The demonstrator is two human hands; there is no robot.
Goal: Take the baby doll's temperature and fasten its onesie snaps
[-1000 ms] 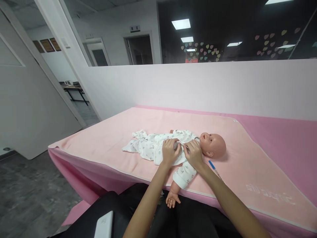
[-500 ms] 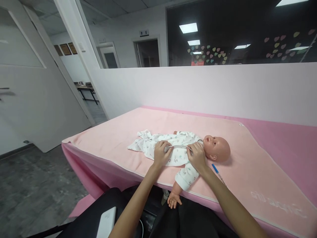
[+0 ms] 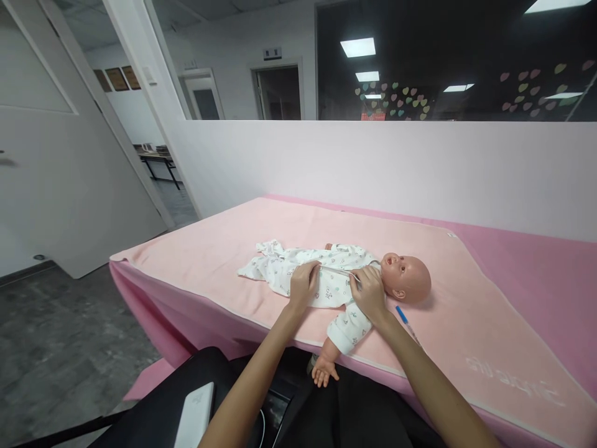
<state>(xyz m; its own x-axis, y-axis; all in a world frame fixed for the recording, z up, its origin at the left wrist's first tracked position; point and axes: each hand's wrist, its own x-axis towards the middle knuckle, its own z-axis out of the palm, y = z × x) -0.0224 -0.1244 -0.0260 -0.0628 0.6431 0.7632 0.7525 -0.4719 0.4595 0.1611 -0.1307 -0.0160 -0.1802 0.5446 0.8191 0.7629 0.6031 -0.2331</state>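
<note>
A baby doll (image 3: 411,278) lies on its back, head to the right, in a white patterned onesie (image 3: 333,297). Across the chest and belly runs a thin white strip (image 3: 336,270); I cannot tell whether it is the garment's edge or a separate band. My left hand (image 3: 304,285) is closed on the strip's left end at the belly. At the chest, my right hand (image 3: 369,289) pinches the other end. The doll's near arm (image 3: 332,350) hangs over the table's front edge. Close to my right forearm lies a slim stick with a blue cap (image 3: 402,314).
A pale pink blanket (image 3: 209,261) covers the table over a darker pink cloth (image 3: 536,267). On the black surface at my lower left rests a white flat device (image 3: 196,414). Behind the table stands a low white wall (image 3: 373,162) with glass above; a door (image 3: 60,168) is at left.
The strip between my hands was raised in an arch and now lies lower and straighter. Both hands keep their places on the doll. The whole view has shifted slightly.
</note>
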